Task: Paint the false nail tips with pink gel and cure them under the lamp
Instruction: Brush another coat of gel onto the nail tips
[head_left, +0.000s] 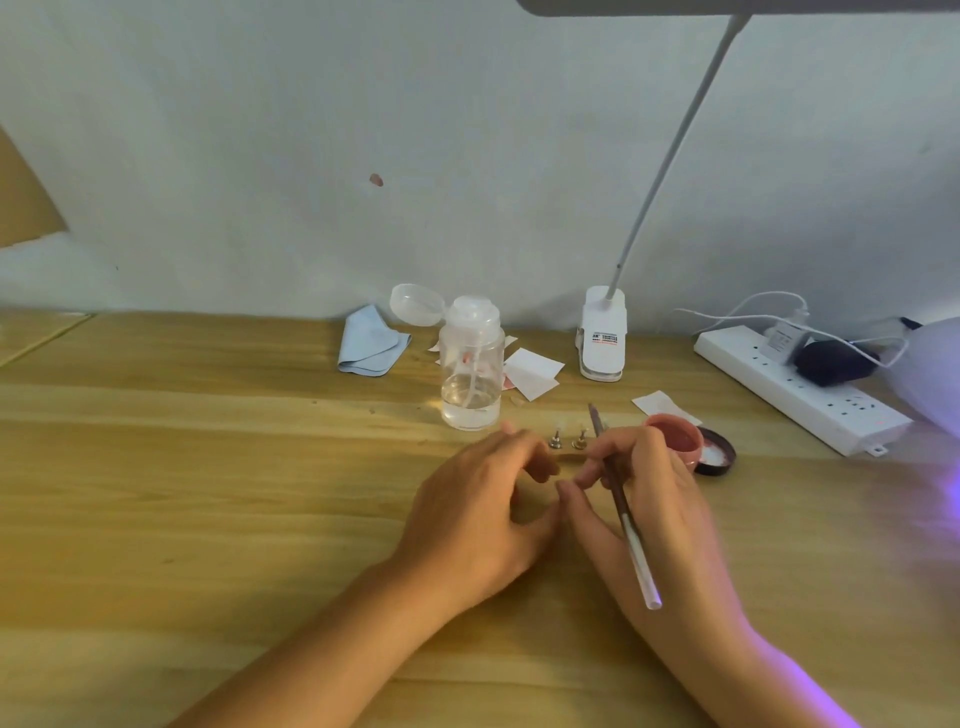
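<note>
**Both hands at the stands, brush in the right**

Head view, as I read it from my station. The wooden table (208, 467) fills the lower half. A white clip lamp (602, 338) stands at its far edge, neck rising up and to the right. A power strip (789, 395) lies at the far right, with a pale domed shape (930, 374) just beside it and violet light on the table below.

The left hand (483, 509) rests on the table with its fingers curled inward. I cannot tell whether they pinch anything. The right hand (649, 499) grips a brush (618, 499), fingers curled round the shaft. The two thumb tips almost meet.

The brush's long axis runs near to far. Its working end points away from me towards the wall and leans slightly left, while the pale handle end points back towards me.

A clear pump bottle (471, 374) with its cap flipped open stands beyond the left hand. The open pink gel pot (675, 439) sits just behind the right knuckles, its black lid (719, 454) beside it. Two small metal stands (555, 441) sit just beyond the fingertips, between the hands; what they carry is too small to read
</note>
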